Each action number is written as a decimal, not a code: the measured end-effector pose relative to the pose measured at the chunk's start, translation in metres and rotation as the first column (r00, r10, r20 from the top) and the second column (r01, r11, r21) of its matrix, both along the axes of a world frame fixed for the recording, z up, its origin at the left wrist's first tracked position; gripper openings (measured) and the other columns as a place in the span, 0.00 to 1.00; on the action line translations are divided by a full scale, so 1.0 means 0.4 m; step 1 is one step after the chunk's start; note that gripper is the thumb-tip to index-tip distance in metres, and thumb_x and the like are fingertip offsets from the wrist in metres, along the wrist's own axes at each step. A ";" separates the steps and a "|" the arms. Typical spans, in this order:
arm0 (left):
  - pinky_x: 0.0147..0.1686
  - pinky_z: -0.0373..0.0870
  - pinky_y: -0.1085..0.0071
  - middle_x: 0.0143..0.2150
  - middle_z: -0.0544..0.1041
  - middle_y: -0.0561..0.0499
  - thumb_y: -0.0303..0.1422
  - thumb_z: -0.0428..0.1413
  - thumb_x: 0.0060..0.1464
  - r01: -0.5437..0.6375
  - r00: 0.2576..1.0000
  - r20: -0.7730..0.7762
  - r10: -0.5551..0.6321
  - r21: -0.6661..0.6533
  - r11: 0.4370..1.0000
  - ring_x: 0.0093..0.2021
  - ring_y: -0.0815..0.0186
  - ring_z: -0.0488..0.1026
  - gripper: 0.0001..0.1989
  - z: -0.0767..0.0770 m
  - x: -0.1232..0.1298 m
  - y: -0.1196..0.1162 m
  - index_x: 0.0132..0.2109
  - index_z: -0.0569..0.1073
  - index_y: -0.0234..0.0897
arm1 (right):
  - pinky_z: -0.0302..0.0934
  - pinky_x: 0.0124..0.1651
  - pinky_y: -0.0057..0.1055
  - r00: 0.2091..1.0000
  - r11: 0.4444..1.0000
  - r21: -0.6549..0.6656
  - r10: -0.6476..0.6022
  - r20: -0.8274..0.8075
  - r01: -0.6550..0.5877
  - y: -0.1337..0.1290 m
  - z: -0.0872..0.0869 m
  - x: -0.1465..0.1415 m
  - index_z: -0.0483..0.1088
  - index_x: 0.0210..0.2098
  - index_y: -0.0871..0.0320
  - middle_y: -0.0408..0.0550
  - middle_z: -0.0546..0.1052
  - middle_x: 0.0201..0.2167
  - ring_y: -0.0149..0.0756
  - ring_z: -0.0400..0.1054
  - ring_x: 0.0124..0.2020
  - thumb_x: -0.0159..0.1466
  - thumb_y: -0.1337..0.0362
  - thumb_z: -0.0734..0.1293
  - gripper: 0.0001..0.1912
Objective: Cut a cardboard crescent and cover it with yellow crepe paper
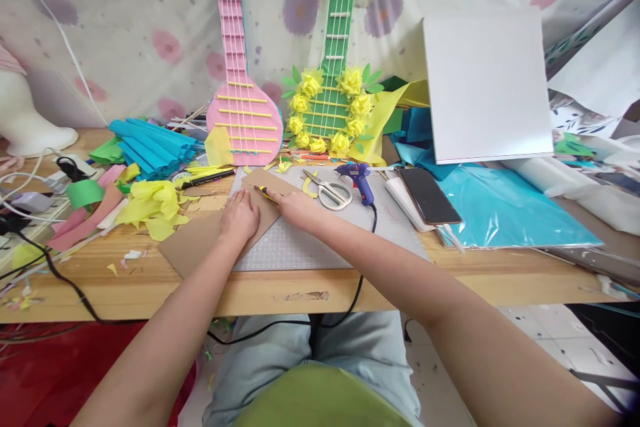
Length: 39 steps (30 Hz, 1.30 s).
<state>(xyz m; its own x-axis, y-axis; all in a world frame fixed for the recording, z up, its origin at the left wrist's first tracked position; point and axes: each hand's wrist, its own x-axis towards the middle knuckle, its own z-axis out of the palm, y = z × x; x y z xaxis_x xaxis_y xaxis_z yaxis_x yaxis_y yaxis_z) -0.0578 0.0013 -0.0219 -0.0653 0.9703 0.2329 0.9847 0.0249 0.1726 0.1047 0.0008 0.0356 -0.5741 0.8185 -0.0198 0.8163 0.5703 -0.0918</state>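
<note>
A sheet of brown cardboard lies at a slant across the wooden table and the grey cutting mat. My left hand rests on the cardboard with its fingers pressed together, holding it down. My right hand grips a yellow and black utility knife, whose tip points left over the cardboard near my left fingertips. Just beyond my right hand, white-handled scissors lie on the mat, beside a blue glue gun.
A pink paper instrument and a green one with yellow flowers stand at the back. Left are yellow paper, blue paper and cables. Right are a phone, a white board and a blue packet.
</note>
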 end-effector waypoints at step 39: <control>0.61 0.50 0.65 0.60 0.62 0.39 0.37 0.40 0.56 -0.006 1.000 0.006 0.006 -0.030 1.000 0.61 0.58 0.56 0.27 0.018 -0.002 -0.010 0.57 0.64 0.24 | 0.60 0.38 0.31 0.998 0.989 -0.136 -0.056 0.023 0.058 -0.161 0.021 0.238 0.46 0.63 0.48 0.49 0.75 0.39 0.38 0.70 0.38 0.65 0.59 0.53 0.27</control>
<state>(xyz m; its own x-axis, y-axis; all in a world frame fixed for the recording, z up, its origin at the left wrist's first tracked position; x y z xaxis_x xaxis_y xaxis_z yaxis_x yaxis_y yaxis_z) -0.0584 -0.0027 -0.0148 -0.0721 0.9764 0.2036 0.9835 0.0356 0.1772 0.1999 -0.0636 0.0440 -0.5250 0.8388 -0.1443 0.8495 0.5058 -0.1503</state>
